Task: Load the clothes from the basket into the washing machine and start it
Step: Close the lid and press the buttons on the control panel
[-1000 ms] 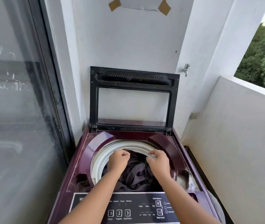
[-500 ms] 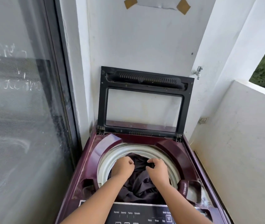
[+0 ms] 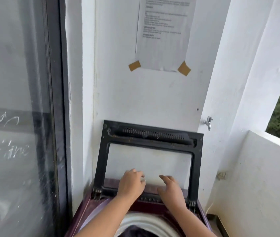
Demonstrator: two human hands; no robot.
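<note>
Left hand (image 3: 132, 183) and right hand (image 3: 171, 189) are up in front of the open lid (image 3: 197, 168), low in the middle, fingers loose, holding nothing. Dark clothes (image 3: 135, 234) lie in the washer (image 3: 89, 214) at the bottom edge. Paper (image 3: 163, 40) is taped on the wall (image 3: 152, 100) above.

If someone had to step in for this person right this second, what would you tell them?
Left hand and right hand: both open, holding nothing, raised before the black-framed glass lid, upright against the wall.
Dark clothes lie in the white-rimmed drum of the maroon washing machine. Basket not in view.
Left to do: shut the lid, start the machine.
</note>
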